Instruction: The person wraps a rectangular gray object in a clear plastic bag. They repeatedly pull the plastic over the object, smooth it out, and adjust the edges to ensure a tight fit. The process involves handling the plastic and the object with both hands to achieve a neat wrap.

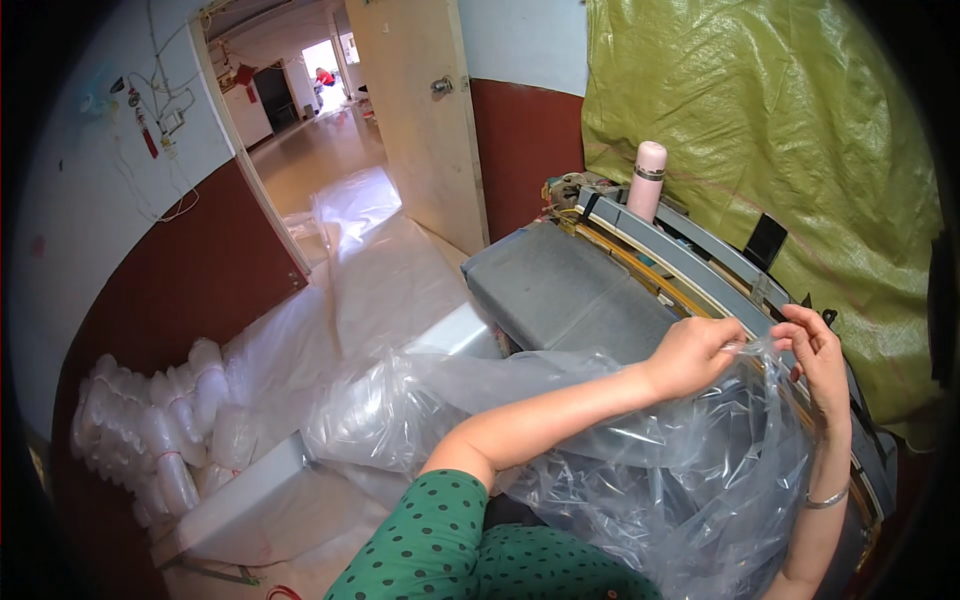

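Near flat grey panel [575, 285]: left grip [695, 358] clamped on crinkled, glossy clear film [690, 475]; right grip [818, 365], can't tell.

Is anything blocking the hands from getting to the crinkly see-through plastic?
Nothing I can see. The left hand pinches the clear plastic, and the right hand is close beside that spot; whether it touches too is unclear.

A pink vacuum flask [646, 190] (silver-banded near the top) stands before a yellow-green tarpaulin [760, 110]; farther left, a pale door [418, 140] with a metal knob [441, 88] stands open.
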A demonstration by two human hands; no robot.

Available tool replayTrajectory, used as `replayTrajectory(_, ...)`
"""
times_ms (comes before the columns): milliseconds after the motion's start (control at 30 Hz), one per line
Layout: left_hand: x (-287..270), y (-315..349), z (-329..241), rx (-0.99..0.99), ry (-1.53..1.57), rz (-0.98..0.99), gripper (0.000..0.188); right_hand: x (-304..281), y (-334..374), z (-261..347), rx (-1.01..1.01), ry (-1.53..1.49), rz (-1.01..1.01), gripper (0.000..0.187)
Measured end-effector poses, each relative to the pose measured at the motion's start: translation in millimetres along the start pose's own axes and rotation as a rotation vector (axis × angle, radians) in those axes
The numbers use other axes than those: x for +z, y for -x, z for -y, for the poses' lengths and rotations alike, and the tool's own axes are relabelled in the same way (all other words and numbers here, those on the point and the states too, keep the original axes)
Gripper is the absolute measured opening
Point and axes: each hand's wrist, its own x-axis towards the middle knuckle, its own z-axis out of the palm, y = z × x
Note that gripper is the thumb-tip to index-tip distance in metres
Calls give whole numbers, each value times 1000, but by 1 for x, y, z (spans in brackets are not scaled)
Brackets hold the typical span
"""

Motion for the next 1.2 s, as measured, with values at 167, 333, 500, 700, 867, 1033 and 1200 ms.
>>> replayTrajectory(167,12,25,88,-205,281,65,10,-34,11,-74,153,-57,-107,29)
replayTrajectory(333,8,74,148,-575,460,90,9,-40,29,-164,366,-64,-124,25)
replayTrajectory(500,15,79,140,-427,173,54,11,-38,48,-265,128,72,-403,10)
replayTrajectory(700,8,79,133,-423,112,75,12,-31,48,-279,136,154,-515,9)
replayTrajectory(867,10,76,134,-423,78,108,11,-35,51,-280,113,221,-514,9)
replayTrajectory(1033,9,77,133,-396,69,88,11,-39,50,-291,129,217,-499,9)
replayTrajectory(1200,7,75,130,-432,74,117,14,-38,49,-291,108,217,-503,10)
